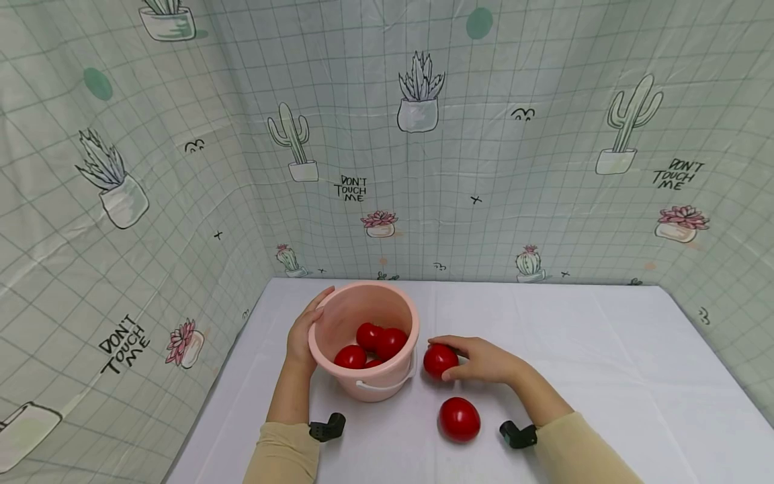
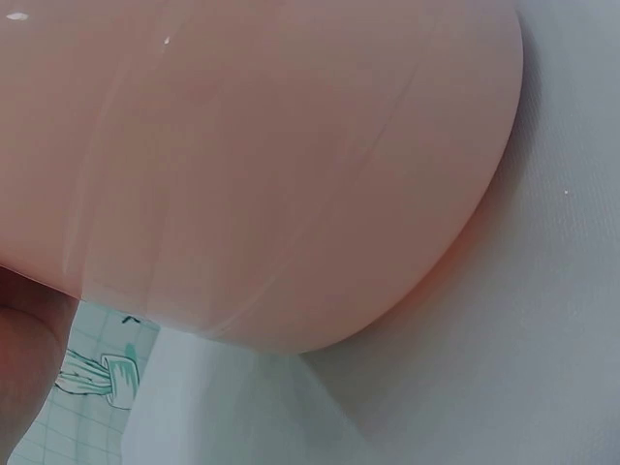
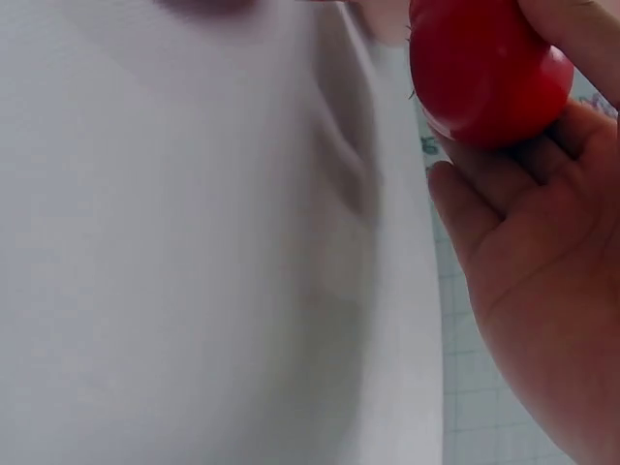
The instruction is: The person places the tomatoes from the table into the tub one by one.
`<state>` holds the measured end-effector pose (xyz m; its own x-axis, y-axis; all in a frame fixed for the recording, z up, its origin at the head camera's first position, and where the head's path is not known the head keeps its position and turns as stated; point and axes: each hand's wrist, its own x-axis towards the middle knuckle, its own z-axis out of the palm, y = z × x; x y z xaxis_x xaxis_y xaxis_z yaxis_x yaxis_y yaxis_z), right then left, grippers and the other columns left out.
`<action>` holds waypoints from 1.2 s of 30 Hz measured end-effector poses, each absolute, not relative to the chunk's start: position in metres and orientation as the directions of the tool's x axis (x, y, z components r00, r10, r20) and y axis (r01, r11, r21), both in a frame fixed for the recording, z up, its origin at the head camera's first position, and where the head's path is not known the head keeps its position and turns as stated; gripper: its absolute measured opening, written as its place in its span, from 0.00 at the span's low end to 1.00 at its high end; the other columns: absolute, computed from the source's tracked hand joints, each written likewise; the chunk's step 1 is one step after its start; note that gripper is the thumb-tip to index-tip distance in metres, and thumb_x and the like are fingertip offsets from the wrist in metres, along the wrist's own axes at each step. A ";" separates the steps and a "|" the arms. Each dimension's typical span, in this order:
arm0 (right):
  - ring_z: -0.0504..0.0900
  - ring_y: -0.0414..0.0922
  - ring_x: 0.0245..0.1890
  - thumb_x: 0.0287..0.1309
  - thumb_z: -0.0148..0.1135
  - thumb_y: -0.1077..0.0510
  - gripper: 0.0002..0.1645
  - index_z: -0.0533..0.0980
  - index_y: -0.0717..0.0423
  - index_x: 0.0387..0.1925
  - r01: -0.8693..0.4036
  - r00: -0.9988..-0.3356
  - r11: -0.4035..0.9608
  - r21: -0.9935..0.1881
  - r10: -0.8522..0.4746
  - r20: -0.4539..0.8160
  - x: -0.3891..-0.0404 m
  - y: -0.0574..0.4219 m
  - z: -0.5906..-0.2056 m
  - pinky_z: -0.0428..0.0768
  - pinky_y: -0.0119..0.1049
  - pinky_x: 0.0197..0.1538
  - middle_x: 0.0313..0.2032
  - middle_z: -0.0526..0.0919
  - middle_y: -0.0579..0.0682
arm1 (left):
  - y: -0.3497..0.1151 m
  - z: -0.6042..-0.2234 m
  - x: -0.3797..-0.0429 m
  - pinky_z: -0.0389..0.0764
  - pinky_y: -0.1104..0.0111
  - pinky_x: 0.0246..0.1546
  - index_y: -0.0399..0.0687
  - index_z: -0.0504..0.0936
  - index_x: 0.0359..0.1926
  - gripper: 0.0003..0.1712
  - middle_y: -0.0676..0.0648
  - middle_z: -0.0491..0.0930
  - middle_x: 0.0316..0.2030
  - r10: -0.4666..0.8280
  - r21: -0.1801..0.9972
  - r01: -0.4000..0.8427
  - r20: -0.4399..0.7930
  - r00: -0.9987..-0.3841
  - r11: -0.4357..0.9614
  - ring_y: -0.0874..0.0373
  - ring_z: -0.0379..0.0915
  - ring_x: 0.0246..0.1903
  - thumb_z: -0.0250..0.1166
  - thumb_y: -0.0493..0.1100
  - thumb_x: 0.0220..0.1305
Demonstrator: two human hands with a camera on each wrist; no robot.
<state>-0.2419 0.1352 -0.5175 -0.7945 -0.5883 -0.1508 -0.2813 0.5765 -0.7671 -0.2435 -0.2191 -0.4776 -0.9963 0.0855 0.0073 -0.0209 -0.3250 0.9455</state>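
A pink bucket (image 1: pixel 366 386) with a white handle stands on the table, tilted slightly in the head view, with several red tomatoes (image 1: pixel 392 343) inside. My left hand (image 1: pixel 302 336) holds the bucket at its left side, near the rim. In the left wrist view the bucket's smooth wall (image 2: pixel 291 165) fills most of the picture. Just right of the bucket, my right hand (image 1: pixel 484 359) grips a tomato (image 1: pixel 440 361) between thumb and fingers; the right wrist view shows this tomato (image 3: pixel 489 73) against the fingers. Another tomato (image 1: pixel 459 419) lies on the table nearer to me.
A white cloth covers the table (image 1: pixel 574 336). Behind it and on the left hang grid-patterned curtains (image 1: pixel 459 161) printed with potted cacti. A dark wrist device (image 1: pixel 327 427) sits by the left forearm, and a similar one (image 1: pixel 518 435) by the right.
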 end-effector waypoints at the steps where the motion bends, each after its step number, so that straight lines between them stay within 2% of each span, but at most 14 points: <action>1: 0.74 0.49 0.61 0.54 0.69 0.41 0.41 0.67 0.37 0.69 -0.286 -0.793 0.570 -0.770 -0.592 -0.144 -0.243 0.136 -0.515 0.80 0.51 0.57 0.62 0.77 0.44 | -0.219 -0.478 -0.243 0.65 0.69 0.70 0.57 0.63 0.73 0.31 0.54 0.63 0.73 0.088 0.945 -0.019 0.010 -0.996 -0.326 0.61 0.59 0.71 0.38 0.44 0.71; 10: 0.71 0.50 0.66 0.54 0.69 0.41 0.42 0.66 0.37 0.70 -0.304 -0.786 0.544 -0.782 -0.607 -0.117 -0.251 0.142 -0.494 0.74 0.57 0.64 0.64 0.75 0.42 | -0.218 -0.476 -0.243 0.57 0.62 0.75 0.57 0.64 0.72 0.30 0.54 0.63 0.73 0.082 0.930 -0.051 -0.023 -0.996 -0.364 0.59 0.56 0.72 0.39 0.44 0.71; 16: 0.72 0.50 0.66 0.54 0.69 0.41 0.42 0.66 0.38 0.70 -0.339 -0.781 0.542 -0.769 -0.618 -0.092 -0.261 0.145 -0.476 0.74 0.58 0.64 0.63 0.76 0.42 | -0.219 -0.475 -0.243 0.59 0.63 0.74 0.58 0.65 0.72 0.30 0.55 0.63 0.72 0.085 0.932 -0.058 -0.029 -0.996 -0.358 0.59 0.57 0.72 0.39 0.44 0.71; 24: 0.73 0.47 0.65 0.54 0.69 0.40 0.41 0.66 0.33 0.70 -0.374 -0.791 0.566 -0.735 -0.608 -0.066 -0.273 0.148 -0.440 0.75 0.57 0.64 0.64 0.75 0.40 | -0.220 -0.476 -0.243 0.58 0.61 0.75 0.59 0.65 0.72 0.30 0.54 0.62 0.73 0.082 0.935 -0.059 -0.032 -0.996 -0.349 0.59 0.56 0.72 0.39 0.44 0.71; 31: 0.73 0.47 0.64 0.55 0.69 0.40 0.42 0.65 0.33 0.70 -0.383 -0.785 0.567 -0.729 -0.616 -0.066 -0.283 0.145 -0.415 0.78 0.50 0.61 0.64 0.75 0.40 | -0.220 -0.476 -0.243 0.57 0.61 0.75 0.59 0.64 0.72 0.30 0.54 0.62 0.73 0.091 0.938 -0.054 -0.024 -0.996 -0.344 0.58 0.56 0.72 0.38 0.44 0.72; 36: 0.70 0.49 0.67 0.54 0.69 0.40 0.43 0.64 0.34 0.71 -0.372 -0.784 0.562 -0.739 -0.617 -0.074 -0.290 0.140 -0.400 0.78 0.51 0.61 0.65 0.74 0.41 | -0.219 -0.476 -0.243 0.57 0.61 0.75 0.58 0.64 0.72 0.29 0.55 0.63 0.73 0.092 0.938 -0.053 -0.022 -0.996 -0.344 0.58 0.56 0.72 0.38 0.44 0.72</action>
<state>-0.2903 0.1403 -0.4000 -0.7838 -0.6166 -0.0740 -0.3720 0.5616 -0.7391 -0.2432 -0.2189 -0.4764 -0.9955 0.0919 -0.0221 -0.0525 -0.3438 0.9376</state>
